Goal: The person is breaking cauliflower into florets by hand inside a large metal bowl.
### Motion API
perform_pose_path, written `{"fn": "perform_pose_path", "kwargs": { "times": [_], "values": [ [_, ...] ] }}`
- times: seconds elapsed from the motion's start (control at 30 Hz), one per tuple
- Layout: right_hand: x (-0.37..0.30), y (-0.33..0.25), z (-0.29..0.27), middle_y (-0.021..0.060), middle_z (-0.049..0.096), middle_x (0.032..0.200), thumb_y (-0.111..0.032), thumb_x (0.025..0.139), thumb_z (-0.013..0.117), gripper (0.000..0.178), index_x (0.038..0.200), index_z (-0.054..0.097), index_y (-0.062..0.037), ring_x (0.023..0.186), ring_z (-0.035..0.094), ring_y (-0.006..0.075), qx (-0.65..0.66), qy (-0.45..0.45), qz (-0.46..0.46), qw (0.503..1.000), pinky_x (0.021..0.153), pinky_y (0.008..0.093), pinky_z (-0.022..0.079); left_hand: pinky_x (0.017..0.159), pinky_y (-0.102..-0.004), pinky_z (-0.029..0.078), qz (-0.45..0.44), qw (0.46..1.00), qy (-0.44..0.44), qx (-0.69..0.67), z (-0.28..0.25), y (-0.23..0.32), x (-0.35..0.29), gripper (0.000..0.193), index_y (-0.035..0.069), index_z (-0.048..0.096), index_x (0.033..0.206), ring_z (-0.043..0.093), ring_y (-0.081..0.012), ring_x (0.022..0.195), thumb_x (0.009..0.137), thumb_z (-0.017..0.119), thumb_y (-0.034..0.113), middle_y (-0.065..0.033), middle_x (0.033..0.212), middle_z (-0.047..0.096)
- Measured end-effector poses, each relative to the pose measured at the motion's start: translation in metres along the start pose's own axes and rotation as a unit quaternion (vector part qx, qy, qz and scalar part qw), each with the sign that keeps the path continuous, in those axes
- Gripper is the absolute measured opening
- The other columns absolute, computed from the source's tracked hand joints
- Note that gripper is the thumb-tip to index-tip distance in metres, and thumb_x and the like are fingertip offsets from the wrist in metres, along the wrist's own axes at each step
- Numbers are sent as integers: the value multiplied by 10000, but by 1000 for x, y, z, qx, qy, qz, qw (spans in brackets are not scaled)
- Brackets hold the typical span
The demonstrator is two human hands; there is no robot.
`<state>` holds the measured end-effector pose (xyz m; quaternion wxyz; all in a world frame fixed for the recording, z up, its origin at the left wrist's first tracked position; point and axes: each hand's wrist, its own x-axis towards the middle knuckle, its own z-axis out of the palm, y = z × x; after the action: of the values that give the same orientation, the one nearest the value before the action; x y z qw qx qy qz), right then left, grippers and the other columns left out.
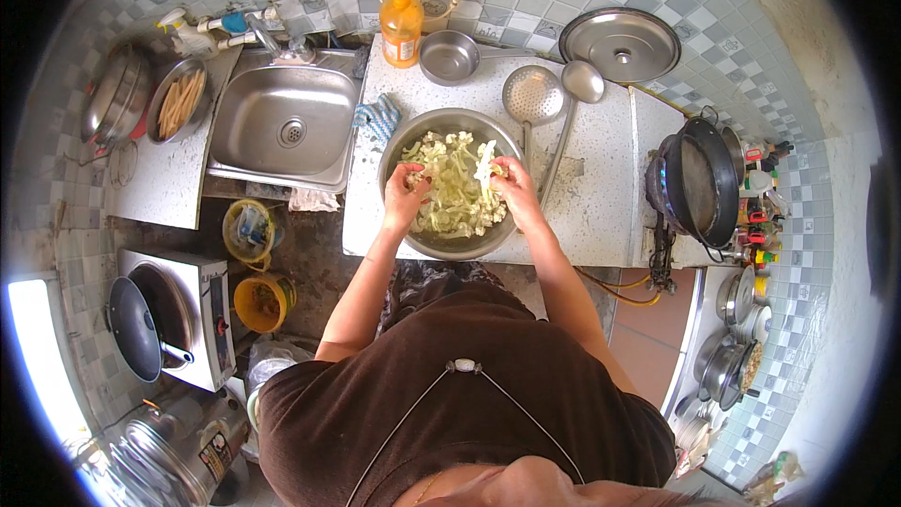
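A wide metal basin [387, 145] stands on the speckled white counter in front of me. Pale cauliflower pieces [458, 190] with green stems fill much of it. Over the basin's right side, my right hand [513, 190] pinches a white cauliflower floret [487, 161] between its fingers. My left hand [405, 199] is at the left side of the basin, fingers curled together at the edge of the pieces. A small bit of cauliflower seems to be at its fingertips, but the fingers partly hide it.
Behind the basin are a soap bottle [401, 28], a small saucepan [450, 57] and a lid [620, 46]. A skimmer [532, 96] and a ladle [583, 83] lie to the right, near a black wok [706, 178]. A sink [284, 117] and a blue-striped cloth [377, 117] are left.
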<state>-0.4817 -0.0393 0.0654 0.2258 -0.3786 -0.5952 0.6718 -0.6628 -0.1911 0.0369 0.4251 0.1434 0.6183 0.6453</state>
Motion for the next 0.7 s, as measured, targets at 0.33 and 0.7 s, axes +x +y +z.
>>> {"fn": "perform_pose_path", "kwargs": {
  "times": [0.33,0.7],
  "values": [
    [-17,-1,-10,170,368,1467,-133,934,569,555,1437,334,-104,1272,448,270,-19,11,70,997,1008,403,418,1052,-445,346,148,937,39,312,-11,-35,-10,623,-9,407,1334,435,-396,1217,812,693,176,-255,1306,452],
    [-3,85,34,167,436,1355,-200,936,599,693,1473,163,-166,1226,483,301,236,36,282,929,904,484,507,854,-499,499,-274,933,36,-232,7,-93,20,421,51,443,1311,575,-288,1100,934,588,172,-124,1212,577]
  ]
}}
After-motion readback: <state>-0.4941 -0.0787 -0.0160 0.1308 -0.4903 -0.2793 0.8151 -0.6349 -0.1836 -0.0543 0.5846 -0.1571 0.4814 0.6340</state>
